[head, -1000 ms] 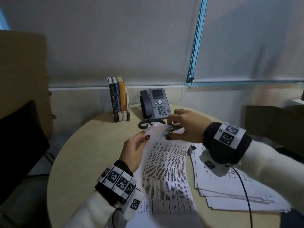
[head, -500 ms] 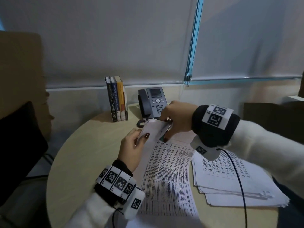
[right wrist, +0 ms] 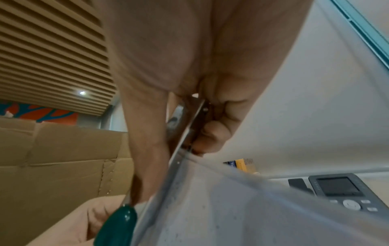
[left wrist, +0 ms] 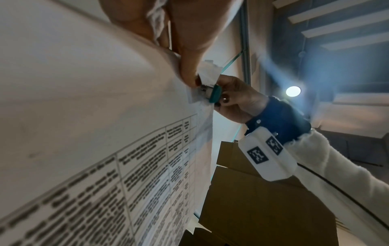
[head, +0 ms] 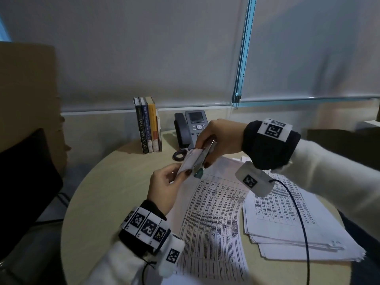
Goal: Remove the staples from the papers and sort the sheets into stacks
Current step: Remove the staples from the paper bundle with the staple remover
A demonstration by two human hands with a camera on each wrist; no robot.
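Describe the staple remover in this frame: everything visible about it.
The staple remover is a small hand tool with thin silver metal blades and a dark green plastic grip. The right hand grips it, fingers curled round it, tilted, green end toward the person. Its metal end meets the raised top corner of the stapled sheets, which the left hand pinches. It hangs above the table. No staple is discernible.

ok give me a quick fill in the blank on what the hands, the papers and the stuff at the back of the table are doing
1. The right hand grips a staple remover with a ____ coloured handle.
2. The left hand pinches the raised ____ of the stapled papers.
3. The loose stack of sheets lies on the table to the ____ of those papers.
4. The books stand left of the desk ____.

Missing words: green; corner; right; phone
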